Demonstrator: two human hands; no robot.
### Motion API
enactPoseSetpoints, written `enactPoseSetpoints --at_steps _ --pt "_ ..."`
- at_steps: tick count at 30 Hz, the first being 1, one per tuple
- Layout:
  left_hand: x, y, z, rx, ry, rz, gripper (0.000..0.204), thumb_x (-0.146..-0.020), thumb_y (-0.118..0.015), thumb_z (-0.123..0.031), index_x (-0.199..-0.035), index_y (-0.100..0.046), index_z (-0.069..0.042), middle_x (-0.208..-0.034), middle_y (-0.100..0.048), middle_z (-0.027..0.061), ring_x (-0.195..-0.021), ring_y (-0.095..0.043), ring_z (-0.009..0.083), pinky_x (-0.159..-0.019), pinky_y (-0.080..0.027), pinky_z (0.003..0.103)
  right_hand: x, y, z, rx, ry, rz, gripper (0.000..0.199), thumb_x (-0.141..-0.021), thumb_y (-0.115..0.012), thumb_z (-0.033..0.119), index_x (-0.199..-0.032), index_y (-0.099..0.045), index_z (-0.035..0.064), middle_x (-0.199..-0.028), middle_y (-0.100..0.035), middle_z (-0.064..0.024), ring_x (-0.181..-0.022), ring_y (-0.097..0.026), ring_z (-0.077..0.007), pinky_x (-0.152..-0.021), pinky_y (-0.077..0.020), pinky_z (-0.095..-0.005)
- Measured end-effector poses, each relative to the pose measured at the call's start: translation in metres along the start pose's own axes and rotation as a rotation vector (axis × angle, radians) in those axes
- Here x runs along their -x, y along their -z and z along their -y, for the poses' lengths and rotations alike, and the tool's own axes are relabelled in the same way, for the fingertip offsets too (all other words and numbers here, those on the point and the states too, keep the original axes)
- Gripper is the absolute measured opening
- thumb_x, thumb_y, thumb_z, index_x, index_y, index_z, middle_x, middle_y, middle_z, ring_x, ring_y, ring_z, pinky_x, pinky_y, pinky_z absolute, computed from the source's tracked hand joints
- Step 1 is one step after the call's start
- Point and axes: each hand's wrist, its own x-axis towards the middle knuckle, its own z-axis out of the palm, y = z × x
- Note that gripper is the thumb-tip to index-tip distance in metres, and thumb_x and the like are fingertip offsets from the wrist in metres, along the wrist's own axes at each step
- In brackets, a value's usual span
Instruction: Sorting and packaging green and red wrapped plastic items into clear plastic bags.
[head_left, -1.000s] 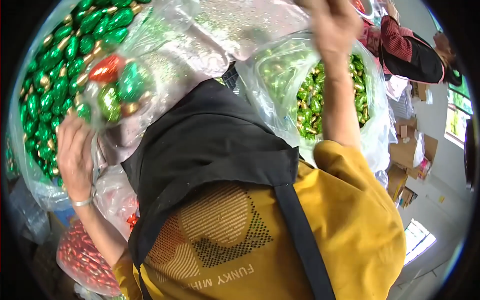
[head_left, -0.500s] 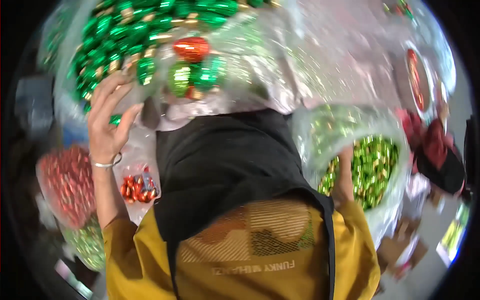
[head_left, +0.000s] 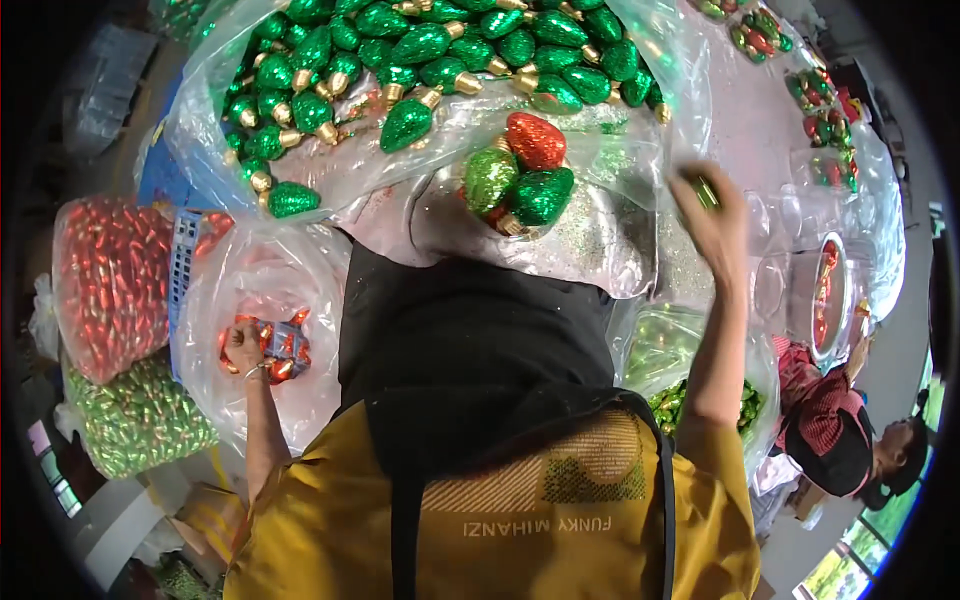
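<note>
My left hand (head_left: 243, 345) is down in a clear plastic bag (head_left: 320, 385) at the left, fingers curled over shiny red bulb ornaments (head_left: 300, 318); what they grip is hidden. My right hand (head_left: 722, 235), blurred, is raised over the table's right side, closed around a light green bulb ornament (head_left: 706, 193). Between the hands, near the table's front edge, sits a cluster with a red bulb ornament (head_left: 536, 140), a light green bulb ornament (head_left: 491, 180) and a dark green bulb ornament (head_left: 542, 197). Below my right forearm, a bag holds light green ornaments (head_left: 668, 405).
Glittery green bulb ornaments (head_left: 420, 45) with gold caps spread from a large open bag across the far table. Packed clusters (head_left: 828, 135) and clear cups (head_left: 770, 280) stand at right. Full bags of red (head_left: 110, 285) and green ornaments (head_left: 140, 415) lie left. Another person (head_left: 835, 425) is at right.
My left hand has gone from the dark green ornaments down into the bag of red ones. My right hand has risen out of the light green bag with an ornament. The view has shifted.
</note>
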Motion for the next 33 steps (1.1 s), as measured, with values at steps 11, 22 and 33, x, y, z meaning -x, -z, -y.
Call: enactPoseSetpoints --at_steps 11,22,33 --pt "0.042 -0.032 0.252 -0.75 -0.198 0.386 0.04 -0.077 -0.065 -0.025 -0.101 -0.056 0.006 -0.094 -0.064 0.0211 -0.087 -0.063 0.0322 -0.072 -0.048 0.037 -0.125 -0.135 0.039 0.811 0.276 0.445 0.055 -0.081 -0.063 0.043 -0.118 -0.053 0.0038 -0.113 -0.058 -0.021 -0.094 -0.06 -0.036 -0.08 -0.0477 -0.0427" --pt "0.015 -0.052 0.117 -1.206 0.579 -0.358 0.047 -0.077 -0.061 -0.042 -0.104 -0.052 -0.005 -0.104 -0.058 0.0147 -0.095 -0.06 0.0343 -0.081 -0.049 0.046 -0.081 -0.086 -0.059 0.36 0.114 0.519 0.06 -0.078 -0.067 0.035 -0.119 -0.048 -0.0047 -0.102 -0.062 -0.0252 -0.097 -0.061 -0.035 -0.076 -0.0487 -0.0436" --pt "0.043 -0.038 0.162 -1.195 0.561 -0.028 0.064 -0.073 -0.061 -0.052 -0.116 -0.046 -0.007 -0.116 -0.051 0.0174 -0.112 -0.05 0.0378 -0.085 -0.048 0.045 -0.027 -0.086 -0.022 0.52 -0.056 0.345 0.059 -0.075 -0.069 0.03 -0.125 -0.049 0.0039 -0.108 -0.061 -0.0207 -0.093 -0.062 -0.0325 -0.078 -0.0474 -0.0402"
